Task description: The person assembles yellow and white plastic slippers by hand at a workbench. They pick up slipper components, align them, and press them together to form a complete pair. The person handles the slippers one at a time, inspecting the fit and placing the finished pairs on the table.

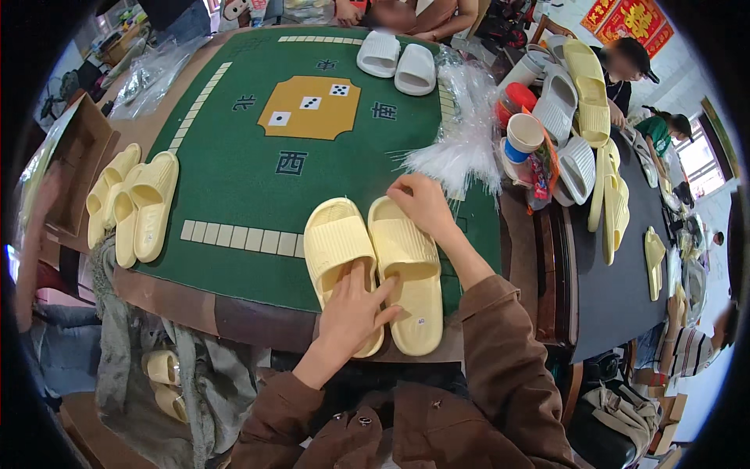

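Observation:
A pair of pale yellow slippers lies before me on the table's near edge, toes pointing away: a left slipper (337, 248) and a right slipper (410, 301) with a small white sticker on its heel. My left hand (351, 306) rests on the left slipper, fingers apart, fingertips reaching into the opening under its strap; the thumb side extends over the right slipper. At the toe of the right slipper, my right hand (422, 205) has its fingers pinched together. Whatever they hold is too small to make out. Beside it lies a bundle of thin clear plastic strands (462, 152).
A green mahjong-patterned mat (219, 172) covers the table. More yellow slippers (155, 205) stand at the left, and grey slippers (416, 69) at the far side. Right: a paper cup (523, 134), a red-lidded jar (516, 102), and piled slippers (576, 170). Other people sit beyond.

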`<state>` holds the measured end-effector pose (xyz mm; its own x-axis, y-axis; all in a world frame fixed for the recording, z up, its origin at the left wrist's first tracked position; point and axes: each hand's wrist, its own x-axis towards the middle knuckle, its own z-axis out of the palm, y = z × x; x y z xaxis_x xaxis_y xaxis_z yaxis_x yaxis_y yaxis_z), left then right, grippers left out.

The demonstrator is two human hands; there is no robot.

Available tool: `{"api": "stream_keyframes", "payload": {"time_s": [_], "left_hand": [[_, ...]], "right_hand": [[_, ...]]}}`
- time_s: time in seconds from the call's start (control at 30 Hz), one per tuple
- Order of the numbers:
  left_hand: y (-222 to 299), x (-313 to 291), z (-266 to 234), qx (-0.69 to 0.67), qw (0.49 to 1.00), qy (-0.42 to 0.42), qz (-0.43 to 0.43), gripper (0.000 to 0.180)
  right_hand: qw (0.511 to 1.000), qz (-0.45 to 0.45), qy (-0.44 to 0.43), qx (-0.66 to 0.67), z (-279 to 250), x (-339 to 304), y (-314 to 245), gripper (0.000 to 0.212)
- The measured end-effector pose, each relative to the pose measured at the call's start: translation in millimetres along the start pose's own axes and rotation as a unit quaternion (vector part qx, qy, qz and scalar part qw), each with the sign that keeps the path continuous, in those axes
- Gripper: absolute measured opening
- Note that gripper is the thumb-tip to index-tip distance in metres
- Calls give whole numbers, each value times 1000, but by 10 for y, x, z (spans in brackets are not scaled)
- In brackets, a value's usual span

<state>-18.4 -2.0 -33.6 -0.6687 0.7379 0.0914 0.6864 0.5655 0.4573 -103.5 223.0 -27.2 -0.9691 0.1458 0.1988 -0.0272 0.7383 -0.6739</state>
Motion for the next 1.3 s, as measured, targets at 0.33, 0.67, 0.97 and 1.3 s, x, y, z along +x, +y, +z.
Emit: {"api": "stream_keyframes", "payload": {"time_s": [0.33,0.67,0.97,1.3], "left_hand": [[-24,-15,13,-24,1000,-4,-4,55],[-17,-24,0,-17,1000,17,9,54],[44,-162,-107,63,988,118,79,58],[-407,899,-427,-177,958,223,-32,19]], "right_hand": [[986,81,-93,111,281,163,-575,23],[964,103,-173,171,270,225,-528,19],[936,131,-148,291,154,39,-441,15],[851,138,-83,501,161,-150,-265,6]]}}
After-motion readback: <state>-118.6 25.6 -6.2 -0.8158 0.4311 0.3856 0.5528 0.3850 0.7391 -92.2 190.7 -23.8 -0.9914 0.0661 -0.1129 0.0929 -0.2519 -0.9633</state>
